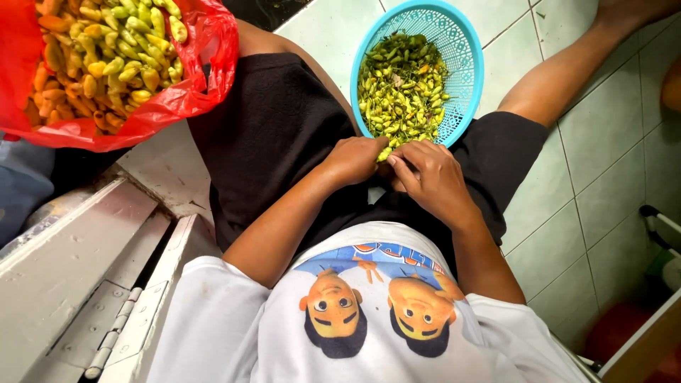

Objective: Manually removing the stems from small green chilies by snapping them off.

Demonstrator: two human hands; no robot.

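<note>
Between both hands, at the 6 o'clock rim of the round turquoise plastic basket (464, 64) of green chilli trimmings, a small yellow-green chilli pepper (384, 154) is pinched by closed fingers of the left hand (352, 160) and right hand (430, 177). Risk: the lap-propped basket tipping onto the pale tiled floor (603, 156); the red plastic bag (202, 78) at 10 o'clock spilling.

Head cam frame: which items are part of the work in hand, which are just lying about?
In use:
left hand
right hand
small yellow-green chili pepper, pinched between both hands
round blue plastic basket of green pepper bits
red plastic bag of yellow-orange peppers

Lying about:
white hinged door frame
pale green tiled floor
</note>
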